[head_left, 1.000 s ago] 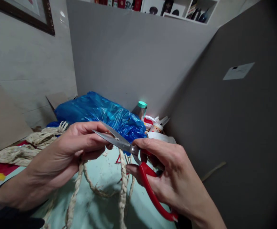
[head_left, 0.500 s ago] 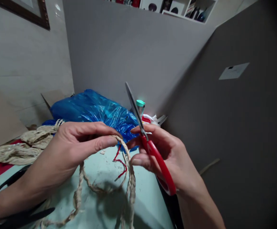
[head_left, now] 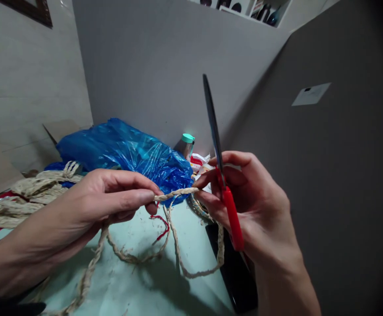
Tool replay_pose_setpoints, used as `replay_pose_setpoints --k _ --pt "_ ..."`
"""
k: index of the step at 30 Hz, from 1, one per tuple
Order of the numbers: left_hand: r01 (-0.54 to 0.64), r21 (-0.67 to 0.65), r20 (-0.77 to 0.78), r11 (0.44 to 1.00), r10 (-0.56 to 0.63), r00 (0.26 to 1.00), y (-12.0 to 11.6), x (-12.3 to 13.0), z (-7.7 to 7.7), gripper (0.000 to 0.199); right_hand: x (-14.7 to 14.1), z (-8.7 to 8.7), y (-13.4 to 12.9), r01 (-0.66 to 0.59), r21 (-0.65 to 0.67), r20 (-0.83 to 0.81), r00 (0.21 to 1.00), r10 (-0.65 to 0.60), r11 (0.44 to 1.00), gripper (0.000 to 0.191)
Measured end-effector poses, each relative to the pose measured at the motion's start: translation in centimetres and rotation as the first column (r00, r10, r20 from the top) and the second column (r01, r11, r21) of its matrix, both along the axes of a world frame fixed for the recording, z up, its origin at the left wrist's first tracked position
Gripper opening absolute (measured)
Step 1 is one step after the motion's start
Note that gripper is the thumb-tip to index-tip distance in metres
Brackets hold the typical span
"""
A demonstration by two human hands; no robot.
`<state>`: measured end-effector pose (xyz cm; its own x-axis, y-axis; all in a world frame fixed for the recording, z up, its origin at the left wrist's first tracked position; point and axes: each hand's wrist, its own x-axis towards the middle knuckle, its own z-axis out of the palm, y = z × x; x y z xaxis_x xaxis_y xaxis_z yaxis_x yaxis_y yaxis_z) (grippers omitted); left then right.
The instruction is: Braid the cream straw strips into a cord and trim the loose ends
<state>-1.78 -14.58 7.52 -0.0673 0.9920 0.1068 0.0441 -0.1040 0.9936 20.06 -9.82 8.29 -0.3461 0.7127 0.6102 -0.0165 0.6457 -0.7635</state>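
A beige braided cord (head_left: 176, 193) is stretched between my two hands, with loops hanging below toward the pale green tabletop. My left hand (head_left: 122, 195) pinches it between thumb and fingers. Thumb and index finger of my right hand (head_left: 247, 197) pinch the cord at its other side. In that same right hand rest red-handled scissors (head_left: 231, 215), their blades together and pointing up, away from the cord. A short red string (head_left: 164, 228) dangles under my left fingers.
Behind my hands lies a big blue plastic bag (head_left: 122, 145). Bundles of beige cord (head_left: 40, 188) sit at the left. A bottle with a green cap (head_left: 188, 139) stands by the grey partition. A flat black object (head_left: 236, 272) lies at the table's right edge.
My right hand has moved right and up with the scissors and now pinches the cord, drawing it level. Earlier the cord bent down from my left fingers beside the open right fingers.
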Motion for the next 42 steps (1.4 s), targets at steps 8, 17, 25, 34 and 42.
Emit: replay_pose_setpoints --k 8,17,25,34,42 --pt "0.124 -0.12 0.066 0.985 -0.117 0.991 -0.5 -0.4 -0.6 0.016 0.2 -0.2 0.9 -0.151 -0.1 -0.078 0.987 0.144 0.983 0.037" --pt "0.216 -0.182 0.15 0.959 -0.19 0.97 -0.8 0.3 -0.5 0.026 -0.5 -0.5 1.1 -0.207 -0.161 -0.077 0.978 0.196 0.965 0.039" --pt "-0.001 -0.044 -0.07 0.999 -0.002 0.998 -1.0 -0.2 -1.5 0.019 0.0 -1.0 1.5 -0.125 -0.007 0.294 0.948 0.121 0.992 0.036" --pt "-0.234 0.209 -0.192 0.95 0.274 0.942 -1.4 0.8 0.1 0.006 0.0 0.9 -1.2 0.064 0.511 0.429 0.845 -0.319 0.857 0.036" --pt "-0.178 0.188 -0.083 0.966 0.197 0.977 -1.6 0.6 -0.8 0.017 0.5 1.1 -1.1 -0.059 0.551 0.543 0.783 -0.304 0.832 0.024"
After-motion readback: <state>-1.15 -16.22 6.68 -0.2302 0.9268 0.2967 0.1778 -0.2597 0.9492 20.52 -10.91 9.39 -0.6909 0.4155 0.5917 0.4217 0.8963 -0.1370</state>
